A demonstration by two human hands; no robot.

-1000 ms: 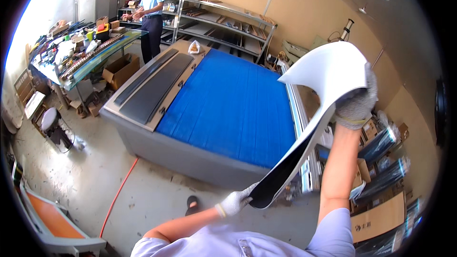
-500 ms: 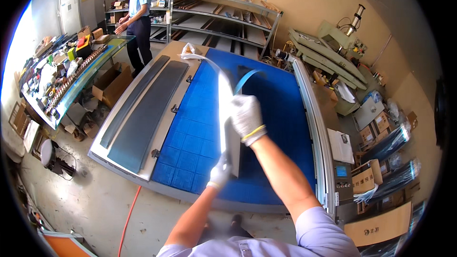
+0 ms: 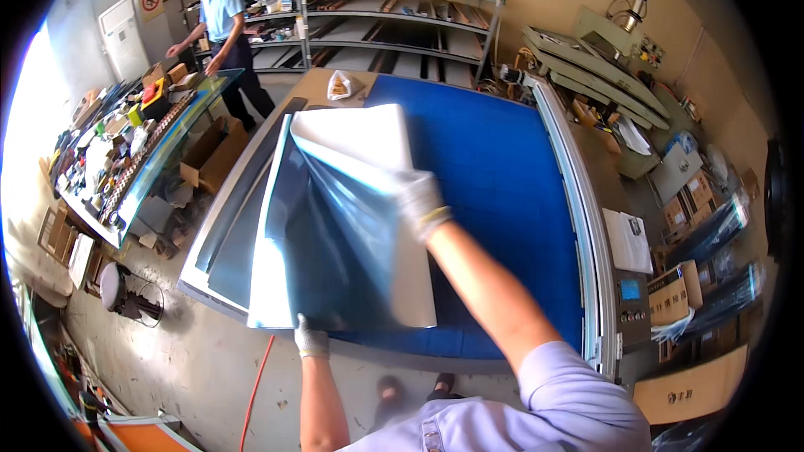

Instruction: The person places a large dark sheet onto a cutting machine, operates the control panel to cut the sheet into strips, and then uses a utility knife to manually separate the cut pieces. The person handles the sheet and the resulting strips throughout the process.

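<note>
Glossy sheet [image 3: 331,268] beyond left hand [image 3: 311,341] pinching its near edge, mostly left of right hand [image 3: 419,200] with grip unclear.

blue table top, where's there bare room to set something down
Bare blue top lies between the glossy sheet and the metal rail at right, though the right forearm spans its near part. The left is crowded: the sheet partly hides a dark panel, and the workbench beyond is cluttered.

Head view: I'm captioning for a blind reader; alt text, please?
A gloved left hand at the near edge and right hand at a raised fold handle a glossy sheet over a blue worktable. Farther back, someone stands by a cluttered table.
</note>
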